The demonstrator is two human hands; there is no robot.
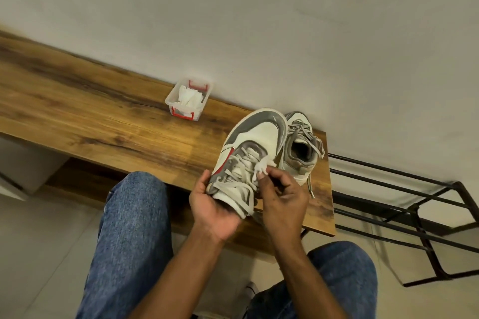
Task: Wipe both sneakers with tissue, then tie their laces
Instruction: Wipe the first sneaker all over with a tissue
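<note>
A white and grey sneaker [255, 137] with a red stripe is tilted up over the near edge of the wooden bench. My left hand [211, 208] grips it round the heel from below. My right hand [281, 194] pinches a crumpled white tissue [261, 167] against the sneaker's side next to the loose laces. The second sneaker [302, 147] stands on the bench just behind and to the right, its grey laces untied and hanging.
A small clear plastic box [189, 100] with red clips holds more tissues at the back of the wooden bench [90, 111] by the wall. A black metal rack [414, 204] stands to the right. My knees in blue jeans [132, 228] are below.
</note>
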